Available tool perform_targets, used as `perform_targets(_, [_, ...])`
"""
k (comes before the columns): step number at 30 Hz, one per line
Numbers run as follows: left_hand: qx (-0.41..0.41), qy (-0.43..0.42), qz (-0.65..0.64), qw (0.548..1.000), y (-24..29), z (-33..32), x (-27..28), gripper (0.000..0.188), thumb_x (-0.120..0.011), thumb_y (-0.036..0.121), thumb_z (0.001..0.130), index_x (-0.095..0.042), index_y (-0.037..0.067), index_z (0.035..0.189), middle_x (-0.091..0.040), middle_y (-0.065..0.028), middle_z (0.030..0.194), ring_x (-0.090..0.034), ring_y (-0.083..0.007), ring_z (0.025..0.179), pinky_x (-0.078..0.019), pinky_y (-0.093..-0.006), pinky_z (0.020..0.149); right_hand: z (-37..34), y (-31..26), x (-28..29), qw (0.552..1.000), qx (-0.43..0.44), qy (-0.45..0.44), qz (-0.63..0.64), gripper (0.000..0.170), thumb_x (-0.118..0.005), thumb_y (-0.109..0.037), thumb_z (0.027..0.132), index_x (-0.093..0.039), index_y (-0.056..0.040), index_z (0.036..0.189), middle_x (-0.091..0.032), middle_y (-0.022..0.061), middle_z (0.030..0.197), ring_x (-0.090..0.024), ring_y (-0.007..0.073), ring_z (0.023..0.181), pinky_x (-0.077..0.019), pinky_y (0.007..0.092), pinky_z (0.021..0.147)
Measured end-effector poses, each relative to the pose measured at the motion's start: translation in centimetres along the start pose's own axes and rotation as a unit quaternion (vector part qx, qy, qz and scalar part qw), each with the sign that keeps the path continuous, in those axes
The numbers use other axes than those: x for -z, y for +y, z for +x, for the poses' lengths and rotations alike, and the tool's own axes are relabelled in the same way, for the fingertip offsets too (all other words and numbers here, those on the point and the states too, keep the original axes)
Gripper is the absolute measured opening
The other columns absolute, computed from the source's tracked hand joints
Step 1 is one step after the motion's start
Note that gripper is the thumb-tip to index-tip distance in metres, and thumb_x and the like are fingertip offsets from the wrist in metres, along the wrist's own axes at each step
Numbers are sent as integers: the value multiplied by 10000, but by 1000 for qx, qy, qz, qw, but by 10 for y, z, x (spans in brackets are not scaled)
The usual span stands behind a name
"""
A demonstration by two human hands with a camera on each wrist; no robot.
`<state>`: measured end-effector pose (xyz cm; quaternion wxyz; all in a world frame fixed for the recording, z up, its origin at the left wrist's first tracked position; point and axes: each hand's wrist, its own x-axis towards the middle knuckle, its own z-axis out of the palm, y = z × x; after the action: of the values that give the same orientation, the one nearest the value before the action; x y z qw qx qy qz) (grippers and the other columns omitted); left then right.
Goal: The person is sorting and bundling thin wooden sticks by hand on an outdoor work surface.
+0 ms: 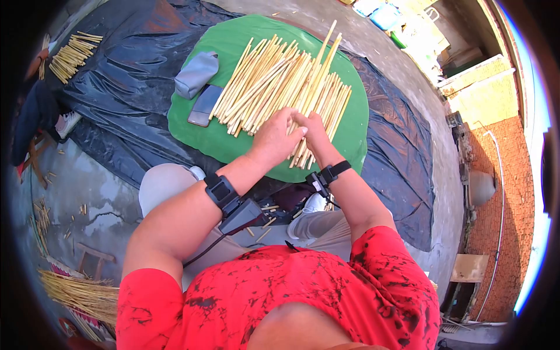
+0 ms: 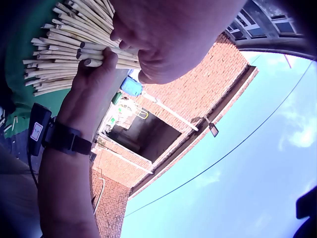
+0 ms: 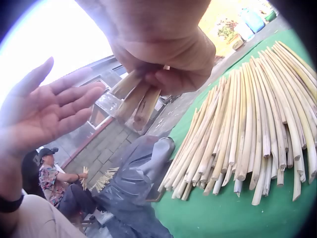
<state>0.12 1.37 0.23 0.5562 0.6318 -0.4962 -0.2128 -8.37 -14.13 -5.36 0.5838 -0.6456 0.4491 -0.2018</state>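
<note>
Though in one hand (image 3: 168, 52), three sticks (image 3: 147, 106).

Sticks (image 1: 274, 81) are spread across a tabletop (image 1: 230, 38) set over a tarp (image 1: 122, 87). To their left a phone (image 1: 204, 106) is laid, a pouch (image 1: 196, 74) placed just behind it. Another pile (image 1: 74, 55) is laid out on the tarp at far left.
</note>
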Motion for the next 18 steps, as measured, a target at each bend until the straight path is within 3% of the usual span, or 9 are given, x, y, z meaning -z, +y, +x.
perform_targets(1, [13, 93, -20, 995, -4, 6, 2, 408, -628, 209, 783, -484, -19, 1090, -587, -145, 908, -592, -230, 797, -469, -346, 690, -18, -12, -4, 997, 41, -62, 19, 260, -592, -139, 732, -537, 56, 894, -561, 76, 726, -511, 125, 610, -408, 274, 492])
perform_targets(2, [14, 95, -14, 995, -8, 12, 3, 408, -628, 209, 783, -484, -19, 1090, -587, -145, 908, -592, -230, 797, -469, -346, 690, -41, -20, -10, 992, 65, -74, 81, 212, -582, -107, 734, -552, 21, 901, -573, 39, 729, -526, 97, 635, -429, 265, 526])
perform_targets(4, [170, 88, -277, 942, -6, 21, 9, 455, -631, 220, 801, -423, -20, 1126, -573, -158, 928, -596, -240, 811, -496, -350, 693, -86, -46, -14, 989, 48, -128, 57, 200, -582, -100, 736, -554, 14, 898, -570, 32, 731, -529, 96, 641, -435, 255, 546])
perform_targets(5, [176, 94, -269, 942, -7, 24, 11, 455, -631, 220, 801, -423, -20, 1126, -573, -158, 928, -596, -240, 811, -496, -350, 693, -100, -46, -14, 984, 31, -176, 28, 189, -581, -93, 737, -556, 7, 895, -566, 25, 732, -531, 96, 648, -442, 246, 566])
perform_targets(7, [207, 13, -542, 814, -7, 27, 16, 400, -619, 211, 814, -419, -5, 1085, -569, -178, 930, -606, -245, 816, -524, -349, 681, -121, -35, -13, 970, 50, -238, -24, 210, -586, -107, 745, -546, -1, 921, -558, 19, 753, -529, 96, 665, -446, 244, 607])
perform_targets(8, [221, -5, -574, 789, -6, 27, 17, 292, -573, 183, 843, -432, 5, 1027, -578, -176, 892, -615, -249, 797, -539, -345, 656, -130, -32, -14, 969, 48, -240, -24, 224, -592, -117, 744, -544, -3, 931, -557, 21, 766, -528, 97, 679, -445, 246, 622])
perform_targets(13, [186, -61, -526, 827, 2, 25, 9, 193, -527, 134, 863, -439, 12, 983, -584, -165, 792, -619, -243, 687, -543, -345, 603, -133, -17, -3, 968, 76, -236, -25, 268, -621, -166, 750, -536, -8, 949, -558, 25, 807, -530, 101, 733, -441, 251, 669])
perform_targets(16, [196, -31, -498, 844, -1, 28, 0, 199, -500, 118, 874, -431, 14, 1029, -587, -165, 817, -617, -244, 700, -537, -346, 646, -130, -10, 2, 974, 14, -219, 48, 283, -657, -207, 764, -529, -18, 932, -555, 37, 806, -558, 121, 747, -456, 256, 662])
perform_targets(18, [202, 49, -498, 842, -2, 33, -9, 192, -499, 110, 873, -437, 9, 1025, -588, -156, 815, -612, -230, 682, -536, -344, 643, -134, -13, 3, 968, -27, -225, 104, 276, -672, -192, 756, -530, -24, 922, -553, 42, 797, -573, 132, 722, -469, 259, 633])
